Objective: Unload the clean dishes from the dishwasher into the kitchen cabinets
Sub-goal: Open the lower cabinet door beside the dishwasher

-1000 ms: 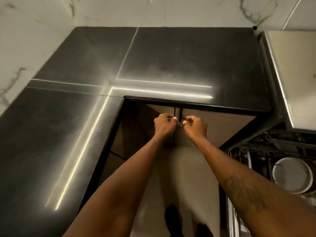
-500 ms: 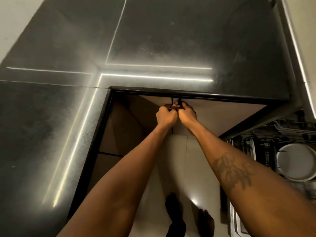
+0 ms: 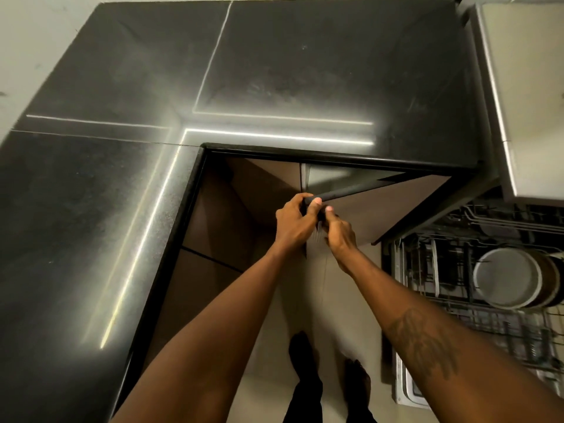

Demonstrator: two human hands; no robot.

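Dark stone countertop [image 3: 305, 71], L-shaped corner. Below it, a cabinet door [image 3: 381, 206] stands ajar. Left hand [image 3: 293, 222] curls over its top edge. Right hand [image 3: 340, 235] grips just beside, seemingly a handle, though it is blurred. Plates [image 3: 506, 277] stand in the dishwasher rack [image 3: 488, 319], near right.

Both bare forearms reach forward and converge, wrists nearly straight. The left grip [image 3: 293, 222] curls its fingers over the dark top edge of a cabinet door [image 3: 381, 206], thumb laid along it. The right grip [image 3: 339, 232], touching the left, pinches the same edge, thumb raised.
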